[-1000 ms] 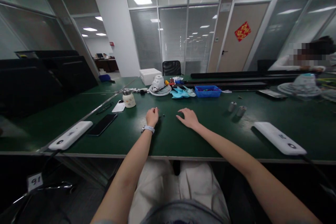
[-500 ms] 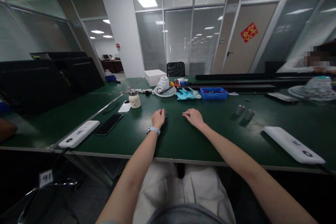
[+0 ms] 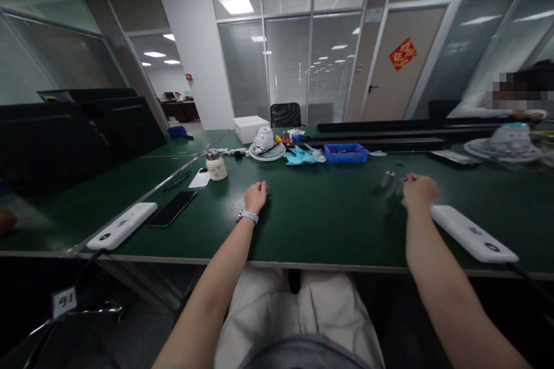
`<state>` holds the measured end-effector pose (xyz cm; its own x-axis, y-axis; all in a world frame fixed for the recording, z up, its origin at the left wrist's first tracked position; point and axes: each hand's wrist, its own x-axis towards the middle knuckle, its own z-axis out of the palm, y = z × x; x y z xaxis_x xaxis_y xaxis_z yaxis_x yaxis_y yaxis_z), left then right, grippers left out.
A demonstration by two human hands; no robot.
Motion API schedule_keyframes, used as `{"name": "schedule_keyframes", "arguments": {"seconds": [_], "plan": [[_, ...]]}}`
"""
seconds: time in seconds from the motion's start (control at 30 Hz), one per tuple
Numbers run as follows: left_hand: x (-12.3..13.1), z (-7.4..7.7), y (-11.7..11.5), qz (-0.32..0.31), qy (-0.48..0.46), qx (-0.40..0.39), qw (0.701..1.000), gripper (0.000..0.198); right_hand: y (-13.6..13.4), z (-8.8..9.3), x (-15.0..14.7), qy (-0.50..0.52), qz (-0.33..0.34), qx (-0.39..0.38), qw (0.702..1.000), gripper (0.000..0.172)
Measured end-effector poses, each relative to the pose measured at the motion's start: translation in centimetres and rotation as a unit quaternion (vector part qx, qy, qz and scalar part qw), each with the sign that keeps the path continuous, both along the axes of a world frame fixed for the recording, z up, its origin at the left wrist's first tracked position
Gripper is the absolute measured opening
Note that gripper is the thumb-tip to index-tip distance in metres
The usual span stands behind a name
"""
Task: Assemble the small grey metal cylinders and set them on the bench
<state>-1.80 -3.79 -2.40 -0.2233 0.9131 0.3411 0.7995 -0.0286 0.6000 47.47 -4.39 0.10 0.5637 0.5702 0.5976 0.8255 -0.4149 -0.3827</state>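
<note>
My left hand rests over the green table with its fingers pressed together. What the fingers hold, if anything, is too small to make out. A watch with a pale strap is on that wrist. Farther right, my right hand is closed at the top of a small silver metal cylinder, whose right side is hidden behind the fingers. A second metal cylinder stands just left of it, apart from the hand.
Left lie a black phone, a white power bank and a cream bottle. A fan part, blue fan blades and a blue tray stand behind. Another white power bank lies by my right forearm. A person sits far right.
My right hand has moved from the middle of the table rightward to the metal cylinders. My left hand stays nearly in place. The view has shifted slightly.
</note>
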Motion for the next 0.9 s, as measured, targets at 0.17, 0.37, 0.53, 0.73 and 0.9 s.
{"name": "schedule_keyframes", "arguments": {"seconds": [0.17, 0.37, 0.53, 0.73, 0.9], "plan": [[-0.1, -0.1, 0.0, -0.003, 0.002, 0.002, 1.000, 0.045, -0.2, 0.5, -0.9, 0.095, -0.016, -0.022, 0.995, 0.033], [0.0, 0.1, -0.2, -0.004, 0.005, -0.001, 1.000, 0.045, -0.2, 0.5, -0.9, 0.122, -0.005, -0.023, 0.992, 0.033], [0.1, 0.2, -0.4, -0.006, 0.006, -0.001, 1.000, 0.044, -0.1, 0.5, -0.8, 0.122, -0.005, -0.016, 0.992, 0.039], [0.1, 0.1, -0.4, -0.002, 0.006, -0.002, 1.000, 0.043, 1.7, 0.9, -2.3, 0.028, 0.018, -0.018, 0.999, 0.055], [0.0, -0.3, -0.1, -0.002, 0.012, -0.002, 1.000, 0.041, 3.1, 0.6, -3.2, 0.018, 0.024, 0.000, 1.000, 0.036]]}}
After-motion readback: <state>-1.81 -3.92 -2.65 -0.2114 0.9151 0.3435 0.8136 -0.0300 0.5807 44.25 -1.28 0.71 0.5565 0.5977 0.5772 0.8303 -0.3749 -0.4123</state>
